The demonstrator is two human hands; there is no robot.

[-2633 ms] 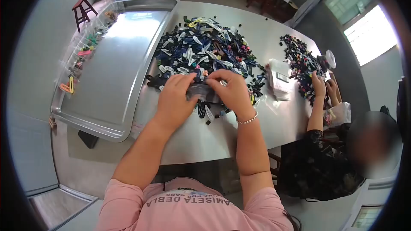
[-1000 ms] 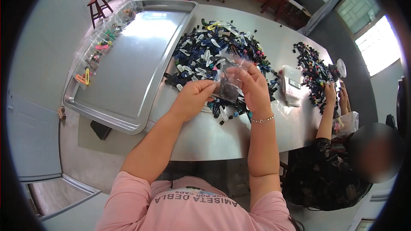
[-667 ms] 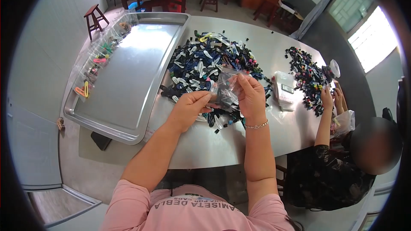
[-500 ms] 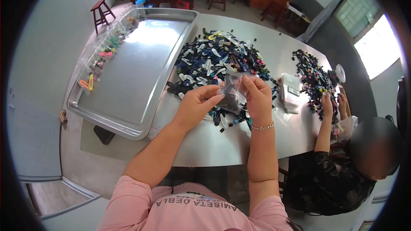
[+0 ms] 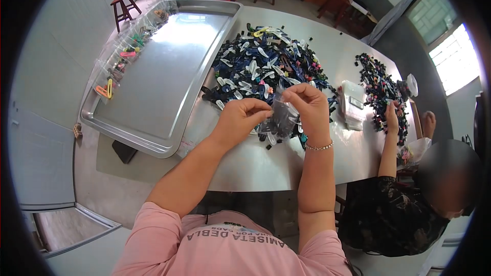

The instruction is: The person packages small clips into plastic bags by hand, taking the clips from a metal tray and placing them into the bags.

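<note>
A small clear plastic bag (image 5: 283, 121) with dark contents hangs between my two hands. My right hand (image 5: 311, 108) pinches its upper edge between thumb and fingertips. At the bag's left side, my left hand (image 5: 240, 121) is closed, thumb and index fingertips together on the plastic. Just beyond and partly under the bag spreads a big heap of hair clips (image 5: 263, 61), mostly black, navy and white with a few yellow and pink ones. What exactly fills the bag is too blurred to name.
A large metal tray (image 5: 153, 82) lies left, with bagged coloured clips (image 5: 105, 89) along its far-left edge. Right of the heap are stacked clear bags (image 5: 353, 105). Another person's hand (image 5: 392, 117) is at a second pile of small items (image 5: 376, 84). Stools (image 5: 124, 9) stand behind.
The bag now hangs lower and more upright from my right hand. My left fingertips have shifted slightly along its side. The other person's far hand has lifted away from the second pile.
</note>
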